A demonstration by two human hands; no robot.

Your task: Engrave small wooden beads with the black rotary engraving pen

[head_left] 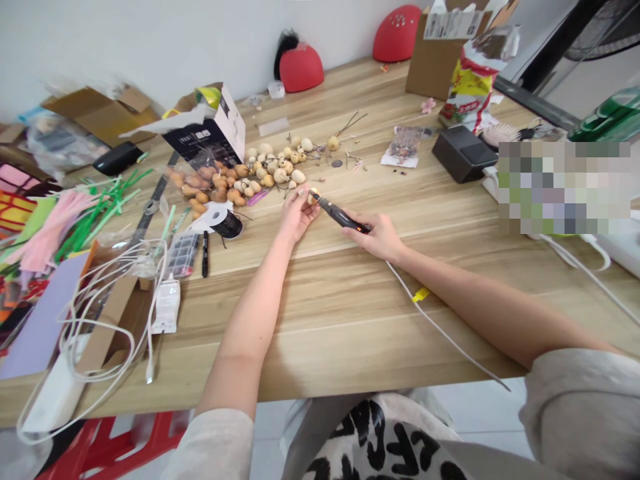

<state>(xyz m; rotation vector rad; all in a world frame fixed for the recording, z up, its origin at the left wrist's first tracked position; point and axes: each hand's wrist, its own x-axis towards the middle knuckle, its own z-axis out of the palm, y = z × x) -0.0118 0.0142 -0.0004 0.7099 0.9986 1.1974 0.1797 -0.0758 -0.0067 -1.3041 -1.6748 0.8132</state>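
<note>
Fingers (303, 203) of the left hand (296, 217) pinched around a small dried gourd (313, 196) — right hand (379, 235) curled on a black rotary engraving pen (341, 215), tip at the gourd

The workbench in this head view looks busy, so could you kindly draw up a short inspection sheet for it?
Surface: light wood-grain table.
Job's things: small tan gourd against the tip of a black pen-style rotary tool; more gourds lie beyond.
Clutter: green pipe cleaners, black thread spool.
Hands: left hand holds the gourd; right hand grips the tool.
Cables: white cable with yellow tag; tangled white cords.
Surroundings: white wall, red stool.
</note>
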